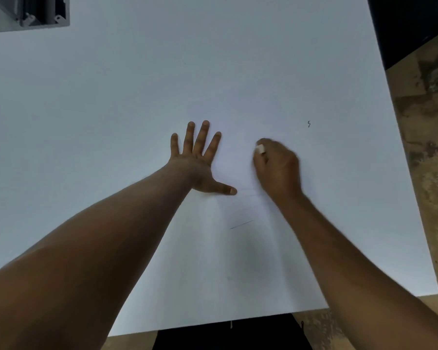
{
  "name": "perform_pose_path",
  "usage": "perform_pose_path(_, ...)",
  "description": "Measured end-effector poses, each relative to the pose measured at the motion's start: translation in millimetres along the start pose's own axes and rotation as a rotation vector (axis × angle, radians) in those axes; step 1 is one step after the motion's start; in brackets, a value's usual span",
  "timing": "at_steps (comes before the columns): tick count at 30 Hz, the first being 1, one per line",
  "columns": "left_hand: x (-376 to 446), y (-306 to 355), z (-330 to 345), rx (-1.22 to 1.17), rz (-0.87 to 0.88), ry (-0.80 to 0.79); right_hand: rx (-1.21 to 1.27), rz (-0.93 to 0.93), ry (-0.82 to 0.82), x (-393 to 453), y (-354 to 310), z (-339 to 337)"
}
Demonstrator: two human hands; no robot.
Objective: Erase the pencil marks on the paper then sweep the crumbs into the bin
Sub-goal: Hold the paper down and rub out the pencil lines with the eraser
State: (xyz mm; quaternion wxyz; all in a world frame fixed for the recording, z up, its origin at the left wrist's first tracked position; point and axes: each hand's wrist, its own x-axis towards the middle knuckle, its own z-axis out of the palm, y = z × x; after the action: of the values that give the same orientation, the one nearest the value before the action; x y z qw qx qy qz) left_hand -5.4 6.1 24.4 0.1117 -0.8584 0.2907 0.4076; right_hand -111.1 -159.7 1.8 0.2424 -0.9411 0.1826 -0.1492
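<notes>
A large white paper (162, 84) covers nearly the whole view. My left hand (200, 162) lies flat on it near the middle, fingers spread and straight. To its right, my right hand (278, 168) grips a small white eraser (260, 148), pressed down on the sheet and slightly blurred. A short pencil line (241, 224) shows below the hands, between my forearms. Fainter lines (250, 192) lie beside my left thumb. A small dark squiggle (309, 124) sits on the paper to the upper right. I see no crumbs.
A grey box-like container (36, 13) stands at the top left corner. Mottled brown floor (425, 147) shows past the paper's right edge, with a dark surface (410, 26) at the top right. Dark clothing (233, 334) shows below the near edge.
</notes>
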Motion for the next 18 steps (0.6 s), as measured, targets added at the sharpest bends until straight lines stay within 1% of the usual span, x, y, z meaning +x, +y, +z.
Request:
perform_pose_path(1,1,0,0,0.01,0.0,0.002,0.036,-0.036,-0.049,-7,-16,8)
perform_pose_path(3,1,0,0,0.031,-0.004,0.011,0.034,-0.101,-0.151,-19,-31,16)
perform_pose_path(4,2,1,0,0.035,0.0,0.016,0.002,-0.11,-0.154,-20,-30,14)
perform_pose_path(7,2,-1,3,0.023,0.02,0.031,-0.068,-0.054,-0.018,-3,6,-5)
perform_pose_path(9,3,-3,4,0.018,0.027,0.048,-0.112,0.054,-0.002,7,28,-21)
perform_pose_path(10,2,-3,4,0.017,0.031,0.053,-0.096,0.091,-0.016,9,33,-25)
perform_pose_path(13,1,-4,7,0.012,0.062,0.105,0.077,0.141,-0.022,3,25,-28)
perform_pose_path(15,-2,-6,14,-0.033,0.102,0.211,0.144,0.125,-0.02,-6,19,-26)
perform_pose_path(16,-3,-9,18,-0.076,0.119,0.303,0.155,0.113,-0.021,-10,18,-25)
perform_pose_path(18,-1,-18,24,-0.164,0.162,0.558,0.171,0.104,-0.017,-16,21,-22)
